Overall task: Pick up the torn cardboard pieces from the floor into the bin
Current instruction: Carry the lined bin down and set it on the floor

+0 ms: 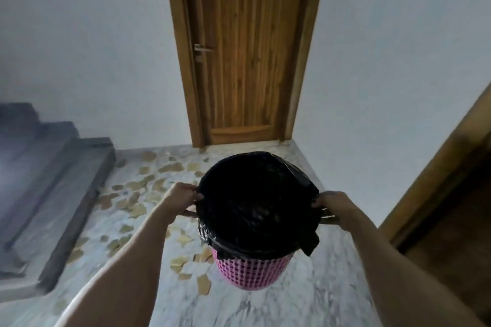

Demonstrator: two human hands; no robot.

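A pink perforated bin (252, 271) lined with a black plastic bag (255, 202) hangs in front of me above the floor. My left hand (183, 198) grips the bin's left handle and rim. My right hand (332, 206) grips the right handle. Several torn brown cardboard pieces (138, 194) lie scattered over the marble floor (305, 300), from the door down past the bin's left side. One larger piece (204, 284) lies just left of the bin's base. The bag's inside is dark, so its contents are hidden.
A closed wooden door (244, 48) stands straight ahead in a white wall. Grey stone steps (53, 180) rise on the left. A second wooden door frame (438, 180) and dark opening are on the right.
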